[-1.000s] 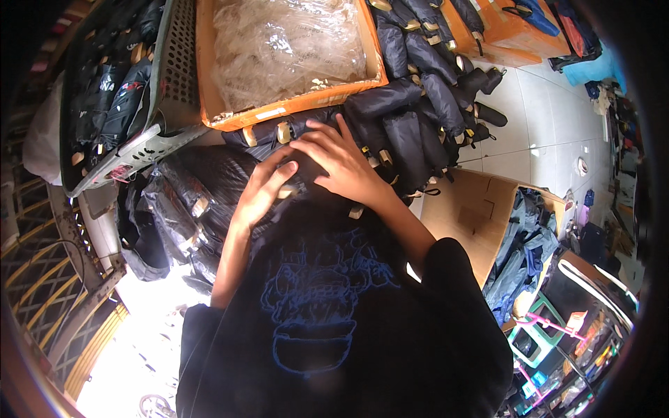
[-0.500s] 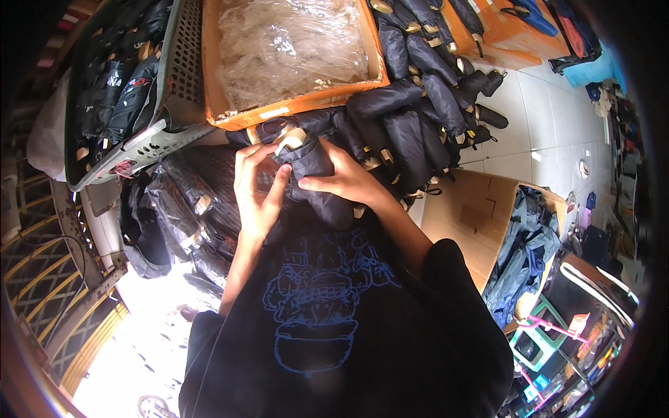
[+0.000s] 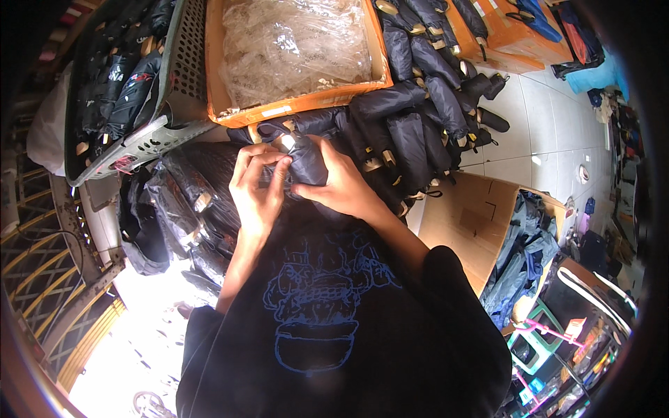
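Observation:
A folded black umbrella [image 3: 308, 166] in a cloth sleeve is held up in front of my chest, its pale, wood-like handle end [image 3: 286, 141] tipped away from me. My right hand [image 3: 341, 182] wraps round the body of it from the right. At the sleeve's mouth, my left hand [image 3: 256, 182] pinches the cloth edge between thumb and fingers, close to the handle. My palms and the black shirt hide its lower part. Just beyond my hands, many similar black umbrellas [image 3: 408, 146] lie piled, pale ends showing on several.
An orange-edged carton [image 3: 300, 111] holding clear plastic wrappers stands ahead. On the left, a grey perforated crate [image 3: 187, 76] is full of black umbrellas, with black plastic bags [image 3: 178, 202] below it. To the right sits an open cardboard box [image 3: 468, 216] with blue-grey cloth items.
The umbrella has tilted and sits more upright between my hands. My right hand has slid further round it, while my left fingers have closed in on the sleeve edge.

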Demonstrator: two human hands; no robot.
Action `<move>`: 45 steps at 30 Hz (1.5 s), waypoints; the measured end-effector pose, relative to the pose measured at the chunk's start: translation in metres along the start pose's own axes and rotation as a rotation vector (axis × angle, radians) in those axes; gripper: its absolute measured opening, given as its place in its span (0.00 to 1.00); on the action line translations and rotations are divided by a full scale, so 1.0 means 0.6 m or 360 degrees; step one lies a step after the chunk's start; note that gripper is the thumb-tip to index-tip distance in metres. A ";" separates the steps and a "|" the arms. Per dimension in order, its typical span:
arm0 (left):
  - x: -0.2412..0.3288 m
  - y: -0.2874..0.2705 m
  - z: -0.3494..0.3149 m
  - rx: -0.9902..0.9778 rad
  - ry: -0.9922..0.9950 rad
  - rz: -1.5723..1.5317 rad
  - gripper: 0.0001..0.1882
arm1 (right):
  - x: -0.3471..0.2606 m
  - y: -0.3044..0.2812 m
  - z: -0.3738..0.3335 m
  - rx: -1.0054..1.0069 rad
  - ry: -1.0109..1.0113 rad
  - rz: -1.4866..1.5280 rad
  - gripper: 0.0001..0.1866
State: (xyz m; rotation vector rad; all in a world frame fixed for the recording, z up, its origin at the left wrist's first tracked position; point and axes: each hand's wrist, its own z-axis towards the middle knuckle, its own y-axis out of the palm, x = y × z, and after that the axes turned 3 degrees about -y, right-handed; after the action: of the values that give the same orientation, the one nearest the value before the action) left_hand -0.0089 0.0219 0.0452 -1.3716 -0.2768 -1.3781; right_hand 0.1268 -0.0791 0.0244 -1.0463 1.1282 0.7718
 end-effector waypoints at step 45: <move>0.035 -0.037 -0.024 -0.0266 0.0357 -0.0108 0.10 | -0.054 0.023 -0.050 0.0145 0.0035 0.0184 0.45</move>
State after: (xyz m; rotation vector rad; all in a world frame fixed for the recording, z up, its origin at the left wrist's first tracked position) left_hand -0.0279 0.0081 0.0691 -1.3379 -0.0603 -1.6266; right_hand 0.0955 -0.1020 0.0493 -0.9213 1.2397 0.7944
